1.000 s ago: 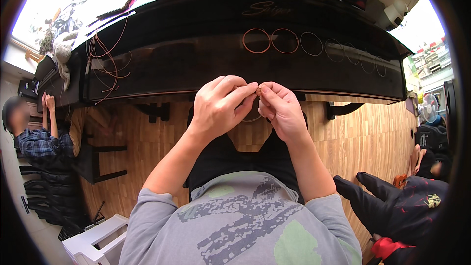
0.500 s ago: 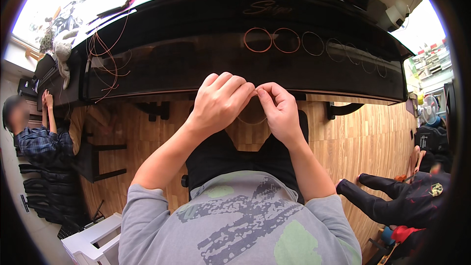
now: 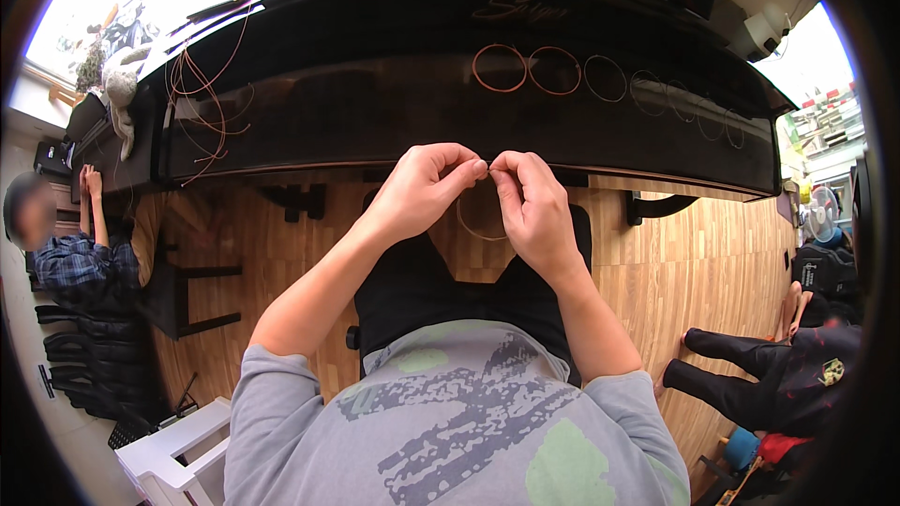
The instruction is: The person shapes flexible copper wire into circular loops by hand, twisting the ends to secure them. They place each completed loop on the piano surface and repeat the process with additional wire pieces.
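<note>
pinching a wire loop (image 3: 476, 235) with left hand (image 3: 425, 189) and right hand (image 3: 534, 202), clamping both close together on its upper part; hanging it below and between them, curving behind the right hand, near the black piano (image 3: 361, 122).

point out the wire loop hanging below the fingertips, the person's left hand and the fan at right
Wire loop (image 3: 483, 239): head view, its lower arc
Left hand (image 3: 422, 187): head view, middle of the hand
Fan (image 3: 822, 210): head view, its round front
</note>
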Action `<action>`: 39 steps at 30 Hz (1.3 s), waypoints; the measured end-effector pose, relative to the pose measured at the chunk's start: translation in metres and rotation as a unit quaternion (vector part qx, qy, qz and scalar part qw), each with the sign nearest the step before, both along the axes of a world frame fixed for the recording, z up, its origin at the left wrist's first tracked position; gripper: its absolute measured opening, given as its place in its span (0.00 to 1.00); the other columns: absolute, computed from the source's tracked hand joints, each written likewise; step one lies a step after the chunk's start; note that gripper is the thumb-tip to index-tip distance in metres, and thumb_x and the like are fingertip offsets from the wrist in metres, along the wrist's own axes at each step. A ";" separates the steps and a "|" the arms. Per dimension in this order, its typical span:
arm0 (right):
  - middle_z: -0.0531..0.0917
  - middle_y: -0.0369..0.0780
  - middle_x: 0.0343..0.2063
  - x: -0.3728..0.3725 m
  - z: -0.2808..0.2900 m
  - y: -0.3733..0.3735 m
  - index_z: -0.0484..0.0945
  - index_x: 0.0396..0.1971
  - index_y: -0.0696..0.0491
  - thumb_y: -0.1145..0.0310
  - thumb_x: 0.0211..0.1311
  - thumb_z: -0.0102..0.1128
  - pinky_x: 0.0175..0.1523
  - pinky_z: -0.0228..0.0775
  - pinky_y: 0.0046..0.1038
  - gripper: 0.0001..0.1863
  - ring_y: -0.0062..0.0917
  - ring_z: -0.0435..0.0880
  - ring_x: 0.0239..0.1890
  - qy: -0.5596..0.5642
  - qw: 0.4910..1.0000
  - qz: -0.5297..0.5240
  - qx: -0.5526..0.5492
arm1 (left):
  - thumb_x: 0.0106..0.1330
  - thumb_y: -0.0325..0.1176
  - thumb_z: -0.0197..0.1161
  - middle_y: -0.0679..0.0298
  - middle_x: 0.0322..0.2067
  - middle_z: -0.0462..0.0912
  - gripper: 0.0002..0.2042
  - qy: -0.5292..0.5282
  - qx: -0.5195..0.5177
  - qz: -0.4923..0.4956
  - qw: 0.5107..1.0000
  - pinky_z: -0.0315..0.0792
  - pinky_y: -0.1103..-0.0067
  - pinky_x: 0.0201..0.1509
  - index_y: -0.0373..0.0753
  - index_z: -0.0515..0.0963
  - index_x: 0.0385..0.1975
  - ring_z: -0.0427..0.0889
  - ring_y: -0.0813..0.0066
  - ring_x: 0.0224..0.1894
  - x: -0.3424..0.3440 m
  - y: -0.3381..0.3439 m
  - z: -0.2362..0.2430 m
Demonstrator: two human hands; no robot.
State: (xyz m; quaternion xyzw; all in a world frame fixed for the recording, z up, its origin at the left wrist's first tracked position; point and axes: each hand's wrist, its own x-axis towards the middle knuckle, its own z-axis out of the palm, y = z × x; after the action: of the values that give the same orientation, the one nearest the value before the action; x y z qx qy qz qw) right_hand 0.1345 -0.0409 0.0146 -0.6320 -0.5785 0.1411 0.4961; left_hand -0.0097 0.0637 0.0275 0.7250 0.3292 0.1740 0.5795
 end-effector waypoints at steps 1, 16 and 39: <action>0.79 0.43 0.31 0.000 0.000 0.000 0.74 0.36 0.58 0.76 0.63 0.55 0.34 0.71 0.29 0.03 0.34 0.80 0.29 -0.006 1.000 -0.004 -0.006 | 0.68 0.34 0.58 0.68 0.26 0.81 0.11 0.002 -0.003 0.004 1.000 0.71 0.86 0.36 0.30 0.80 0.35 0.75 0.87 0.31 0.000 -0.001 -0.001; 0.79 0.33 0.30 0.001 0.005 -0.005 0.75 0.41 0.57 0.72 0.68 0.53 0.35 0.67 0.16 0.07 0.12 0.74 0.31 0.365 0.928 0.043 -0.060 | 0.70 0.31 0.55 0.72 0.22 0.75 0.08 -0.129 -0.006 0.076 0.989 0.66 0.89 0.27 0.32 0.78 0.38 0.71 0.89 0.23 0.001 -0.022 -0.004; 0.79 0.37 0.22 0.018 0.005 -0.004 0.77 0.39 0.61 0.71 0.68 0.54 0.20 0.66 0.14 0.09 0.13 0.73 0.14 0.481 0.871 0.061 -0.072 | 0.68 0.30 0.57 0.64 0.32 0.82 0.09 -0.197 0.021 0.101 0.975 0.74 0.86 0.36 0.32 0.76 0.44 0.81 0.82 0.32 -0.009 -0.013 -0.015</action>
State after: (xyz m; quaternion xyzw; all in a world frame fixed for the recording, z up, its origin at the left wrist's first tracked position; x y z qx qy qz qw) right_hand 0.1522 -0.0449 0.0197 -0.4833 -0.2936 0.4994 0.6564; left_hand -0.0184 0.0510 0.0130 0.6516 0.2760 0.3782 0.5968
